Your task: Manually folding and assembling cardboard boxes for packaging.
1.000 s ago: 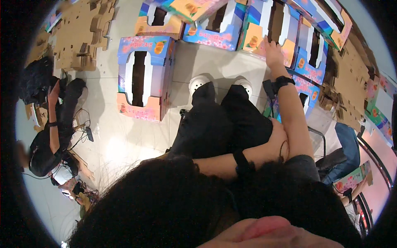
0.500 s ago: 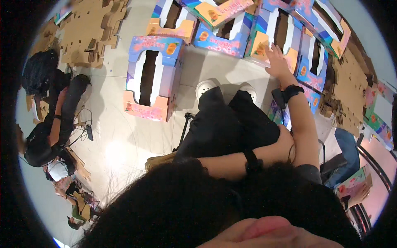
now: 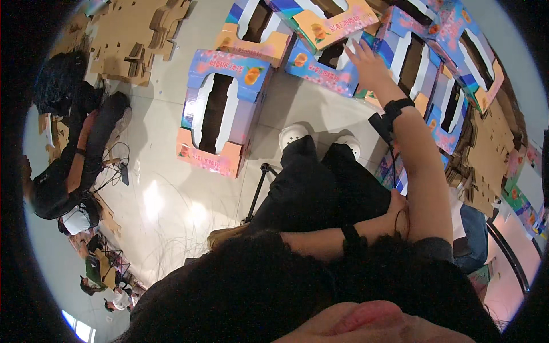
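Note:
My right hand [image 3: 366,64] reaches forward with its fingers spread, over the right end of a blue and pink fruit carton [image 3: 320,75]. Whether the fingertips touch the carton is unclear. Just right of that hand stands another printed carton [image 3: 407,63] with a long slot in its top. A carton with an orange front flap [image 3: 334,28] lies tilted on those behind. My left hand [image 3: 399,207] rests by my right thigh, close to my right upper arm; its fingers are mostly hidden. Nearer on the left stands a single blue and peach carton [image 3: 216,114].
Stacks of flat brown cardboard lie at the far left [image 3: 123,43] and along the right [image 3: 486,148]. A black stand leg [image 3: 258,191] is beside my left knee. A seated person [image 3: 74,154] is at the left, and a jeans-clad leg [image 3: 473,237] shows at the right.
My right hand has moved left and farther out, from the orange-flapped carton to the blue carton beside it. The whole view has shifted slightly. My left hand stays by my thigh.

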